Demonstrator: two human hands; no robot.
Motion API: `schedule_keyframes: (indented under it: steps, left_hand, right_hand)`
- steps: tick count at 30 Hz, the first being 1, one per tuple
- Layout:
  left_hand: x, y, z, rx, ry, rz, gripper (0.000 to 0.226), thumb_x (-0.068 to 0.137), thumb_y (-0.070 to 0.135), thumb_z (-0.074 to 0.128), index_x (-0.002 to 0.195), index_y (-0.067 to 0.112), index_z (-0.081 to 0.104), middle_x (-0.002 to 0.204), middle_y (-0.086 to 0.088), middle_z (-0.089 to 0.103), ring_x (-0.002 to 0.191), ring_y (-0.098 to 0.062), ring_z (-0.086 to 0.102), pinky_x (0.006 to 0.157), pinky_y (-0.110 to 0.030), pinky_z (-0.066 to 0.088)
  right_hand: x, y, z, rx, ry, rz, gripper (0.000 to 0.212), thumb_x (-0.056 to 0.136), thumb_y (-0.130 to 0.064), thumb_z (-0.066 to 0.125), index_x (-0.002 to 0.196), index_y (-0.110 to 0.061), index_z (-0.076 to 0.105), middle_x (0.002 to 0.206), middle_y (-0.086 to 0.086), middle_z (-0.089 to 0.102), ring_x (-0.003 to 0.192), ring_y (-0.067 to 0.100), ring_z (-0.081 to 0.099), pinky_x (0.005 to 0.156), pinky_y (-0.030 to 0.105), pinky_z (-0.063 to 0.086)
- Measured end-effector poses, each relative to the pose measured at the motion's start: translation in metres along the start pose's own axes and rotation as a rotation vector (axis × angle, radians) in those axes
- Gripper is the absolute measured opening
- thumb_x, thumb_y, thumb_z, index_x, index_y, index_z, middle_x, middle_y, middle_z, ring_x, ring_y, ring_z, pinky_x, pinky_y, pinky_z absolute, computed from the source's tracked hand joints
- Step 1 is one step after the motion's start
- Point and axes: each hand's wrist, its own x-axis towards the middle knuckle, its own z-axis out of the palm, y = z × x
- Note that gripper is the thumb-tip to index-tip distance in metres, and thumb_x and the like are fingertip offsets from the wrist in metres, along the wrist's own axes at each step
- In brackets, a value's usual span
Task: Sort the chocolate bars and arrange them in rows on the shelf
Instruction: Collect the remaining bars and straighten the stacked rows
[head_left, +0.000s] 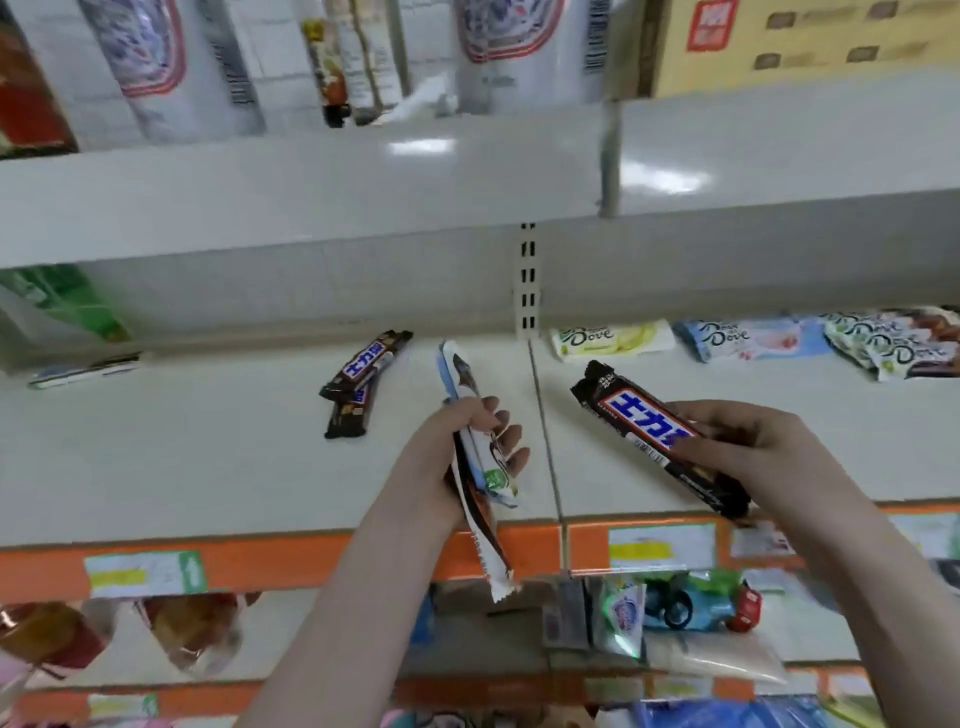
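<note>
A shop aisle seen from above, looking down on a pale grey shelf with an orange front strip carrying paper price labels. A taller shelf of tall packets sits above; a lower shelf of bagged goods shows below.

Toward the back of the shelf, left of the centre seam, two dark brown bars with blue lettering lie overlapping at an angle, not yet squared into a row. To the right, along the back edge, three groups of Dove bars lie side by side: a pale yellow one, a light blue one and a heap of green-and-white ones, which looks loosely piled. At the far left lies one flat blue-and-white packet, apart from the rest.

The left hand grips a bunch of several mixed bars, white, blue and brown wrappers fanned out on end. The right hand pinches a single dark brown bar with blue lettering over the shelf's right half, matching the two lying on the left.

Sorting appears partly done: kinds are grouped, but rows are rough and the held bars remain to be placed.
</note>
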Motion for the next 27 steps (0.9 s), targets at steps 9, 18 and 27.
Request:
schedule_keyframes:
  steps: [9, 18, 27]
  left_hand:
    - [0.000, -0.053, 0.082, 0.261, -0.065, 0.032, 0.017, 0.074, -0.004, 0.067, 0.081, 0.009, 0.058, 0.055, -0.005, 0.056, 0.050, -0.015, 0.058, 0.056, -0.028, 0.056]
    - [0.024, -0.074, 0.134, 0.269, -0.088, 0.016, 0.011, 0.079, -0.002, 0.063, 0.088, 0.004, 0.059, 0.087, -0.016, 0.067, 0.083, -0.024, 0.068, 0.063, -0.035, 0.057]
    - [0.050, -0.158, 0.253, 0.314, -0.130, -0.019, 0.014, 0.074, -0.002, 0.066, 0.085, -0.001, 0.057, 0.072, -0.016, 0.064, 0.062, -0.026, 0.068, 0.062, -0.040, 0.060]
  right_hand:
    - [-0.017, 0.010, -0.098, -0.029, 0.001, -0.004, 0.020, 0.078, -0.004, 0.066, 0.090, -0.019, 0.071, 0.079, -0.002, 0.075, 0.069, 0.013, 0.069, 0.057, 0.018, 0.054]
    - [-0.013, 0.009, -0.149, -0.036, -0.034, -0.032, 0.021, 0.078, 0.002, 0.064, 0.086, -0.016, 0.071, 0.077, -0.001, 0.075, 0.064, 0.008, 0.068, 0.055, 0.014, 0.052]
    - [0.013, 0.049, -0.283, -0.221, -0.120, -0.146, 0.026, 0.076, 0.001, 0.068, 0.094, -0.018, 0.070, 0.074, -0.007, 0.074, 0.065, 0.003, 0.067, 0.058, 0.011, 0.049]
